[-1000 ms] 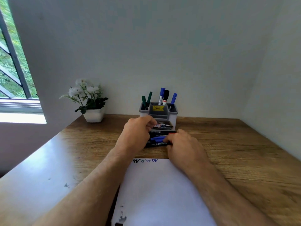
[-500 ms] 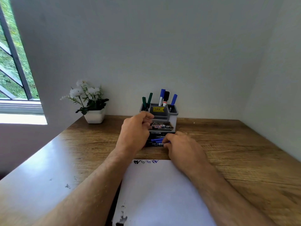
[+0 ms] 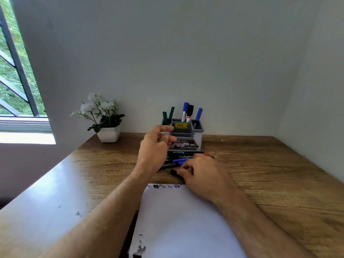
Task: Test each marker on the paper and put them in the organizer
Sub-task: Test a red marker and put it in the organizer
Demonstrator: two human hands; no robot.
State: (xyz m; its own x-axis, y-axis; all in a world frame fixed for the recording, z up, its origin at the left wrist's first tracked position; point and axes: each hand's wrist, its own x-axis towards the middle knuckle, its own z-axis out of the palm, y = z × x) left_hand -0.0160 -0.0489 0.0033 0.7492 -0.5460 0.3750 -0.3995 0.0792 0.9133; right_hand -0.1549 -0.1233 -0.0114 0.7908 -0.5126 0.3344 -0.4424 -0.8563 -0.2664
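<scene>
A grey organizer [image 3: 197,134] stands at the back of the desk with several green, blue and black markers upright in it. In front of it lies a loose pile of markers [image 3: 183,158]. My right hand [image 3: 202,175] pinches a dark marker with a red end [image 3: 173,171] at the near edge of the pile. My left hand [image 3: 155,148] hovers raised in front of the organizer, fingers loosely curled, holding nothing. White paper [image 3: 178,222] lies near me with several scribbles along its top edge.
A white pot of white flowers [image 3: 104,120] stands at the back left. A window is at the far left. Walls close the desk at the back and the right. The wooden desk [image 3: 270,179] extends right of the paper.
My left hand has lifted off the pile and risen in front of the organizer. My right hand has drawn one marker toward the paper, away from the pile.
</scene>
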